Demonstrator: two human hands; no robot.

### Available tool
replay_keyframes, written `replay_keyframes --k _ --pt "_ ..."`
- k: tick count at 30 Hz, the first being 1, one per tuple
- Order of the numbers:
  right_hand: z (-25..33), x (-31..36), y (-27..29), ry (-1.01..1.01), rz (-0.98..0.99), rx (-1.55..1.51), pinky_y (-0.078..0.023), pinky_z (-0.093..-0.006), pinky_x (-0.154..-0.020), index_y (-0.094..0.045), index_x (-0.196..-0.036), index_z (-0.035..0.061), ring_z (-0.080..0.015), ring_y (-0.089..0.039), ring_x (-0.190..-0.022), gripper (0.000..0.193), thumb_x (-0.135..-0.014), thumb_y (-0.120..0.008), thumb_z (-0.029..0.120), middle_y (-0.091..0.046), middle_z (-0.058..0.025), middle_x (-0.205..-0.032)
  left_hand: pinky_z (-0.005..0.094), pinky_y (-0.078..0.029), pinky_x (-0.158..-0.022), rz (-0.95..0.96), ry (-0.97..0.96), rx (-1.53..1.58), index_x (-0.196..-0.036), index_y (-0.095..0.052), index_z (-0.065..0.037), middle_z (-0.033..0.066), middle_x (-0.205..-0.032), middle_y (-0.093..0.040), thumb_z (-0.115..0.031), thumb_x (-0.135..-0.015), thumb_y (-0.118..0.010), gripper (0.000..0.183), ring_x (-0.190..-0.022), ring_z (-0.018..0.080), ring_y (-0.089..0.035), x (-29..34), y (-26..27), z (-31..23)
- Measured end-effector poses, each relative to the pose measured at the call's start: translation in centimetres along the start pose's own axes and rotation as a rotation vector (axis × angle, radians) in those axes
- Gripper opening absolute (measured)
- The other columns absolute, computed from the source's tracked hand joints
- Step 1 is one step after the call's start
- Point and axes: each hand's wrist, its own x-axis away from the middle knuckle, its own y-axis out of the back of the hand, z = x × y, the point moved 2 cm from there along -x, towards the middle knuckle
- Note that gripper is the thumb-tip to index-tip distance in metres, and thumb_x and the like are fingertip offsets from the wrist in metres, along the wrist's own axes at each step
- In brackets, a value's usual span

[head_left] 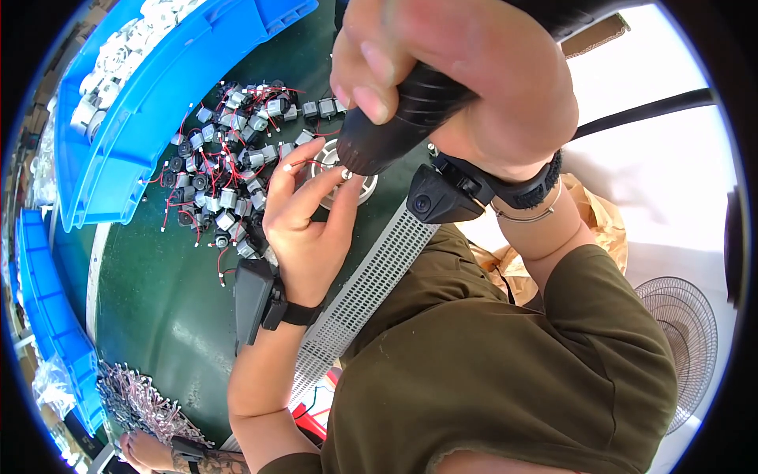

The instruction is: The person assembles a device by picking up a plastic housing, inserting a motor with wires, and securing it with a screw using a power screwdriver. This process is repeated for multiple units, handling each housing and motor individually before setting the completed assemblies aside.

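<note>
Head view shows a right hand (497,75) with its fingers curled snugly around a thick black tool (418,110). The tool tips down over a white round part (368,192), which sits low at the green table (150,292), to the right of a messy pile of little motors (229,170). The left hand (306,225) is by the white part, with its fingers partly spread. Its thumb and pointing finger come close together just beside the tool's tip. I cannot tell if they pinch something small there, or how hard they press. The white part looks like hard plastic, so it is probably light and stiff, and maybe a bit slippery. Its thin rim might crack if pushed too hard, so the outer edge looks like the best place to hold it, with fingers away from the tip. The black tool looks heavier, and its fat round body seems the good place to grab.
</note>
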Motion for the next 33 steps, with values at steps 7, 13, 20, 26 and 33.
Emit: replay_keyframes --k 7,13,20,26,33 --pt "-0.7 0.0 0.9 0.093 0.028 0.013 -0.046 -0.0222 -0.053 -0.04 -0.119 -0.0077 -0.0113 -0.058 -0.055 0.055 -0.07 -0.065 -0.005 -0.061 -0.0051 -0.065 0.0343 -0.047 -0.08 0.016 -0.174 -0.07 -0.098 -0.06 0.001 0.0174 -0.11 -0.056 -0.004 -0.061 -0.078 0.041 -0.097 0.0283 -0.057 -0.4 0.2 -0.1" --pt "-0.2 -0.1 1.1 0.293 0.123 0.147 -0.045 -0.0224 -0.052 -0.041 -0.118 -0.0072 -0.0111 -0.058 -0.054 0.054 -0.07 -0.066 -0.003 -0.061 -0.0052 -0.066 0.0365 -0.049 -0.075 0.046 -0.382 -0.178 -0.095 -0.061 0.001 0.0206 -0.109 -0.056 -0.005 -0.061 -0.077 0.037 -0.092 0.0326 -0.059 -0.5 0.3 0.8" --pt "0.0 0.3 1.2 0.158 0.063 0.1 -0.043 -0.0212 -0.054 -0.042 -0.117 -0.0073 -0.0089 -0.057 -0.056 0.054 -0.069 -0.068 -0.002 -0.061 -0.0042 -0.067 0.0374 -0.05 -0.071 0.037 -0.45 -0.223 -0.092 -0.062 0.001 0.0231 -0.108 -0.057 -0.007 -0.062 -0.077 0.035 -0.088 0.0341 -0.06 -0.4 0.0 0.6" --pt "-2.5 -0.6 1.5 0.193 0.112 0.144 -0.044 -0.0204 -0.059 -0.048 -0.111 -0.0054 -0.0076 -0.057 -0.063 0.047 -0.068 -0.068 -0.002 -0.061 -0.0039 -0.076 0.037 -0.051 -0.07 0.033 -0.451 -0.235 -0.091 -0.063 0.0 0.023 -0.107 -0.057 -0.009 -0.061 -0.078 0.035 -0.087 0.0338 -0.06 0.0 0.0 1.2" --pt "-2.8 -1.4 1.2 0.222 0.153 0.189 -0.047 -0.0233 -0.065 -0.046 -0.113 -0.0044 -0.0089 -0.059 -0.07 0.051 -0.068 -0.069 0.0 -0.057 -0.0101 -0.1 0.0378 -0.05 -0.073 0.029 -0.472 -0.294 -0.089 -0.065 -0.001 0.0226 -0.106 -0.059 -0.012 -0.06 -0.079 0.034 -0.087 0.0325 -0.06 -0.8 0.1 1.7"
